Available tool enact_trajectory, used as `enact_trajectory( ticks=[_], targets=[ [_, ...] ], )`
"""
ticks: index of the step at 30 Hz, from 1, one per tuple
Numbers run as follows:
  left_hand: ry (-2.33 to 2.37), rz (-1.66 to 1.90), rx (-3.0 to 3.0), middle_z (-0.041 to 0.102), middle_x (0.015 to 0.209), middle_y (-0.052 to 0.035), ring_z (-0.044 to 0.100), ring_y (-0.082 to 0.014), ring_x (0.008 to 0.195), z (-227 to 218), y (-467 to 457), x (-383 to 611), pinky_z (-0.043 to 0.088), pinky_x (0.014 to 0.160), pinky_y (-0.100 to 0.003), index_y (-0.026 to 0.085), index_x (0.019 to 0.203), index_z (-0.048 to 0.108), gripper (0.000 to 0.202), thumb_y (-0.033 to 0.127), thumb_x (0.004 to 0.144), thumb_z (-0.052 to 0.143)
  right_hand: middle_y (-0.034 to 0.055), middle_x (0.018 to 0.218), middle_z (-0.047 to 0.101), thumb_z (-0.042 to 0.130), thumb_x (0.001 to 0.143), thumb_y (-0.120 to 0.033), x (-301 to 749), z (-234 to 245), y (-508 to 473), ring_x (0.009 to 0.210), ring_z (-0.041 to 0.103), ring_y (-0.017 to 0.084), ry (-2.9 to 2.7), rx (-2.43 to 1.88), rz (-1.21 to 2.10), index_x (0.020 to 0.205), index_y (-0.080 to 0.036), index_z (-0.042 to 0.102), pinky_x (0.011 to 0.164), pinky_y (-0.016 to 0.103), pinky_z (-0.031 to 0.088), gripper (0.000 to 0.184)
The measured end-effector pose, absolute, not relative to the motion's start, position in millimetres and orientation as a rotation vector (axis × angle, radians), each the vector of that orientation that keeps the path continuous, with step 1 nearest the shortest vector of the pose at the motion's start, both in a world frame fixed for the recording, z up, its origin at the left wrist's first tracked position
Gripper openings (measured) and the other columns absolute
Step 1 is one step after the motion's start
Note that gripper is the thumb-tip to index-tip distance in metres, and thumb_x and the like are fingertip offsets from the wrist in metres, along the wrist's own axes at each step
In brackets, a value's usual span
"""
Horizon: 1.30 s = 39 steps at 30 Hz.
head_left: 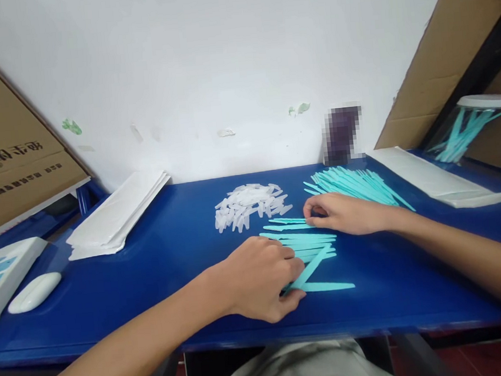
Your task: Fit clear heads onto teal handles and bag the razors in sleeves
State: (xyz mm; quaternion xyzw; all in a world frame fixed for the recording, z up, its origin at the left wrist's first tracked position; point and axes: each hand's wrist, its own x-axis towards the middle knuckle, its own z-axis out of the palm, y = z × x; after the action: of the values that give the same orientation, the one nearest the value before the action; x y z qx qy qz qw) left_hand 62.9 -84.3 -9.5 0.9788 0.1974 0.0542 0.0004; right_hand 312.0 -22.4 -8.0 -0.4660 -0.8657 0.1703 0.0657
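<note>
My left hand (263,278) is closed, thumb and fingers pinching a slim teal eyebrow razor (314,269) that slants up to the right. Beneath and beside it, several more teal razors (308,238) lie in a rough row, and a single razor (331,286) lies nearest the front edge. Farther back, my right hand (332,211) has its thumb and fingertips curled together on the right end of a teal razor (287,227); the gripped end is hidden. Behind that hand is a large pile of teal razors (352,184). Small translucent white caps (250,204) form a heap at the middle.
White paper-like sleeves (118,215) lie stacked at left, with others (442,178) at right. A white mouse-shaped object (35,292) and a white tray-like box (8,273) are at far left. A lidded clear jar (462,132) holds teal razors. Cardboard flanks the blue table (173,266).
</note>
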Motion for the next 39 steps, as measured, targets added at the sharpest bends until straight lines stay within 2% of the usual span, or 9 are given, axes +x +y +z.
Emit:
enact_trajectory(
  ticks=[7, 11, 14, 17, 22, 27, 34, 36, 39],
  targets=[
    [0.458, 0.279, 3.167, 0.061, 0.07, -0.002, 0.054, -0.0161, 0.062, -11, -78, 60, 0.043, 0.059, -0.033, 0.018, 0.076, 0.062, 0.018, 0.031, 0.088, 0.062, 0.008, 0.094, 0.068, 0.04, 0.099, -0.028, 312, -20, -18, 0.078, 0.059, 0.02, -2.745, -1.28, -0.021, 0.095, -0.018, 0.062, 0.066, 0.032, 0.034, 0.025],
    [0.349, 0.291, 3.232, 0.06, 0.071, -0.0023, 0.054, -0.016, 0.061, -13, -75, 59, 0.039, 0.057, -0.033, 0.018, 0.081, 0.063, 0.02, 0.035, 0.092, 0.06, 0.0072, 0.087, 0.07, 0.042, 0.099, -0.028, 312, -22, -16, 0.075, 0.06, 0.02, -2.778, -1.205, -0.161, 0.094, -0.018, 0.063, 0.076, 0.035, 0.032, 0.024],
    [0.319, 0.296, 3.25, 0.059, 0.07, -0.0022, 0.053, -0.0154, 0.06, -15, -75, 59, 0.037, 0.055, -0.033, 0.018, 0.082, 0.062, 0.019, 0.034, 0.092, 0.059, 0.0016, 0.067, 0.065, 0.038, 0.1, -0.029, 311, -22, -17, 0.06, 0.053, 0.017, -2.777, -1.224, -0.166, 0.094, -0.018, 0.063, 0.08, 0.038, 0.031, 0.028],
    [0.305, 0.299, 3.26, 0.059, 0.07, -0.0019, 0.052, -0.0153, 0.059, -15, -74, 59, 0.036, 0.054, -0.034, 0.018, 0.081, 0.062, 0.019, 0.034, 0.091, 0.059, -0.0008, 0.054, 0.056, 0.04, 0.099, -0.033, 311, -20, -19, 0.058, 0.05, 0.019, -2.73, -1.261, -0.191, 0.095, -0.019, 0.066, 0.076, 0.036, 0.032, 0.03],
    [0.301, 0.264, 3.245, 0.059, 0.068, -0.001, 0.052, -0.016, 0.058, -13, -74, 58, 0.036, 0.054, -0.034, 0.019, 0.081, 0.062, 0.015, 0.033, 0.088, 0.061, -0.0002, 0.055, 0.055, 0.047, 0.093, -0.034, 312, -13, -22, 0.053, 0.049, 0.017, -2.535, -1.403, 0.002, 0.093, -0.019, 0.069, 0.057, 0.031, 0.029, 0.027],
    [0.301, 0.262, 3.175, 0.061, 0.068, -0.0013, 0.053, -0.0166, 0.06, -12, -74, 56, 0.039, 0.056, -0.034, 0.019, 0.089, 0.066, 0.014, 0.032, 0.085, 0.062, 0.0061, 0.078, 0.065, 0.049, 0.092, -0.035, 313, -11, -21, 0.066, 0.057, 0.019, -2.385, -1.334, -0.121, 0.094, -0.017, 0.071, 0.062, 0.032, 0.037, 0.028],
    [0.334, 0.2, 3.033, 0.067, 0.071, -0.0005, 0.058, -0.0175, 0.062, -10, -78, 57, 0.043, 0.059, -0.034, 0.02, 0.105, 0.069, 0.027, 0.024, 0.079, 0.065, 0.0096, 0.094, 0.062, 0.049, 0.094, -0.034, 317, -16, -18, 0.087, 0.06, 0.023, -2.341, -1.22, -0.182, 0.091, -0.017, 0.068, 0.075, 0.034, 0.044, 0.025],
    [0.332, 0.197, 3.007, 0.068, 0.071, -0.0002, 0.059, -0.0173, 0.062, -9, -78, 57, 0.043, 0.059, -0.033, 0.02, 0.106, 0.07, 0.028, 0.024, 0.079, 0.067, 0.01, 0.098, 0.063, 0.047, 0.096, -0.035, 318, -16, -17, 0.087, 0.06, 0.022, -2.328, -1.207, -0.15, 0.093, -0.018, 0.065, 0.077, 0.034, 0.043, 0.025],
    [0.365, 0.308, 2.944, 0.07, 0.076, -0.0011, 0.061, -0.0166, 0.066, -7, -70, 54, 0.045, 0.06, -0.031, 0.019, 0.11, 0.068, 0.028, 0.034, 0.087, 0.064, 0.0095, 0.097, 0.068, 0.041, 0.1, -0.038, 320, -16, -15, 0.081, 0.06, 0.022, -2.31, -1.254, -0.11, 0.101, -0.018, 0.061, 0.077, 0.035, 0.041, 0.028]
  ],
)
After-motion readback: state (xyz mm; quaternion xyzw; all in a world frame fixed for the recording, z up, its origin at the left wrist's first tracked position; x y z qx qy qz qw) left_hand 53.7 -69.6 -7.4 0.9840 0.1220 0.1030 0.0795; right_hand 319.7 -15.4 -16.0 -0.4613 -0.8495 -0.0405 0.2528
